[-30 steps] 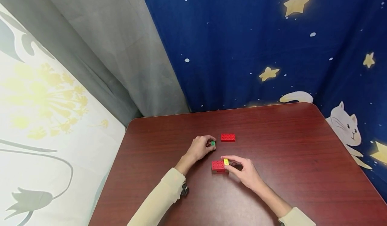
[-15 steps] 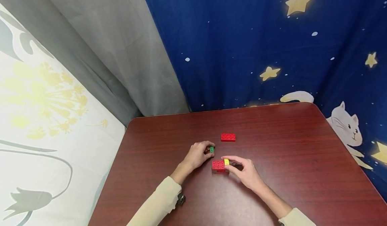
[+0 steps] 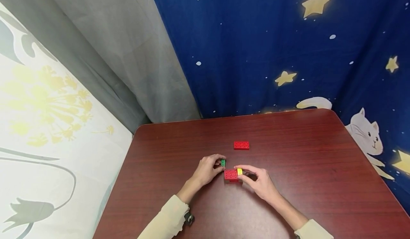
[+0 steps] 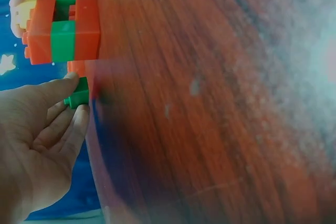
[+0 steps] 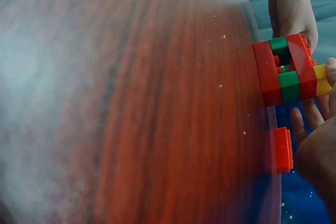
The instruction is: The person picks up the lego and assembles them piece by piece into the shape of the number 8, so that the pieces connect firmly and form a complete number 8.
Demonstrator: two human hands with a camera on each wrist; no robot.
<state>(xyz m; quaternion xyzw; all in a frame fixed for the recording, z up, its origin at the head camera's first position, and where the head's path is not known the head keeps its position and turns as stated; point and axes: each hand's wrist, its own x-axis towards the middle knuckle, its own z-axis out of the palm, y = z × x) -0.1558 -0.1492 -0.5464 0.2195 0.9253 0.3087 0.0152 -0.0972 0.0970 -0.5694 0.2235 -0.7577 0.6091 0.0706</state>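
Observation:
My left hand pinches a small green toy brick between thumb and fingers, just left of a built stack. The stack has a red brick at the bottom, two green bricks with a gap between them, and a red brick over those. A yellow brick sits at the right end of the stack's top, and my right hand holds it between thumb and fingertips. In the left wrist view, the held green brick has its studs facing the same way as the stack's.
A loose red brick with two rows of studs lies behind the stack. The wooden table reaches back to a blue star curtain and a grey curtain.
My left hand has come nearer the stack with the green brick, moving toward me and slightly left. My right hand stays at the yellow brick; the loose red brick has not moved.

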